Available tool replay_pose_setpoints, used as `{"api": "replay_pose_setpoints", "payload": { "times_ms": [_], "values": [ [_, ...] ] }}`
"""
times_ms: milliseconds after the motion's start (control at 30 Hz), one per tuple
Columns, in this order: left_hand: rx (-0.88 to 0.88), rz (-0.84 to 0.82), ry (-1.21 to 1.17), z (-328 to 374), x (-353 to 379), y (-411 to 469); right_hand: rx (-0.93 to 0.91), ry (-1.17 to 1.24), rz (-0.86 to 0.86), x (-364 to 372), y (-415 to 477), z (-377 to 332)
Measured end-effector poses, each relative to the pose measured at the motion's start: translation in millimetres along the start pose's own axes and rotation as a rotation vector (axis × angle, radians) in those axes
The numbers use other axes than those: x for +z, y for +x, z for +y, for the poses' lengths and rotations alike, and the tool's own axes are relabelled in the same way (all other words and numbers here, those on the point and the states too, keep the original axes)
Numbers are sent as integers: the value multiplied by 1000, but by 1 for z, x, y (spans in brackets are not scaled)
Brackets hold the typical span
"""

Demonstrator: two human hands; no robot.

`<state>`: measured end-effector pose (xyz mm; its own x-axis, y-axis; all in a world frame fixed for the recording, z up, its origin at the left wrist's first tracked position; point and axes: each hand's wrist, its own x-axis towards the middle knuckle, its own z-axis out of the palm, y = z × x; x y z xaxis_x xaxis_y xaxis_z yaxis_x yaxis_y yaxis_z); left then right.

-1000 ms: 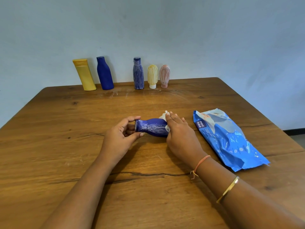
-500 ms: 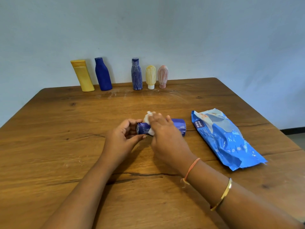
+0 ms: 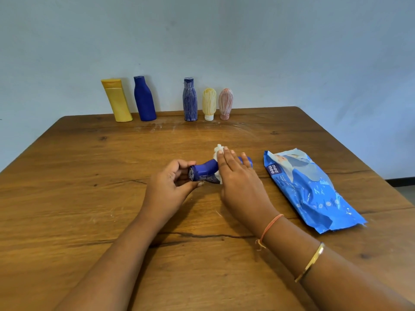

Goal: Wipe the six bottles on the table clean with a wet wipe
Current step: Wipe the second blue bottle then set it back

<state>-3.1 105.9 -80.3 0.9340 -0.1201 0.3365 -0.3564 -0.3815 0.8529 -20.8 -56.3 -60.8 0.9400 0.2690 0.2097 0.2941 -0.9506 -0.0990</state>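
A blue bottle (image 3: 205, 171) lies on its side at the middle of the wooden table (image 3: 89, 187). My left hand (image 3: 171, 187) grips its cap end. My right hand (image 3: 238, 180) wraps a white wet wipe (image 3: 217, 151) around the bottle's body, and hides most of it. Along the far edge stand five bottles: a yellow one (image 3: 116, 99), a plain blue one (image 3: 144, 98), a blue streaked one (image 3: 190, 99), a pale yellow one (image 3: 209, 103) and a pink one (image 3: 225, 103).
A blue pack of wet wipes (image 3: 307, 189) lies flat to the right of my right hand. A pale wall rises behind the table's far edge. A dark crack runs across the wood under my forearms.
My right hand slid the wipe left toward the cap, then back right to the middle of the bottle. My left hand kept its hold on the cap end.
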Motion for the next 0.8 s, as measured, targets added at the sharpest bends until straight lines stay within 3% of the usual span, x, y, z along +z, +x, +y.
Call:
{"api": "replay_pose_setpoints", "payload": {
  "times_ms": [267, 333, 567, 800],
  "values": [
    [-44, 40, 50, -4, 0, -2, -174, 96, 144, 19, -4, -37],
    [-75, 29, 19, -4, -1, -1, -194, 102, 113, 14, -2, -30],
    [-131, 0, 64, -4, 0, 2, 53, 106, -102, 6, 2, 18],
    [-129, -2, -69, -1, -3, 1, -4, 205, -77, -1, -1, -5]
  ]
}}
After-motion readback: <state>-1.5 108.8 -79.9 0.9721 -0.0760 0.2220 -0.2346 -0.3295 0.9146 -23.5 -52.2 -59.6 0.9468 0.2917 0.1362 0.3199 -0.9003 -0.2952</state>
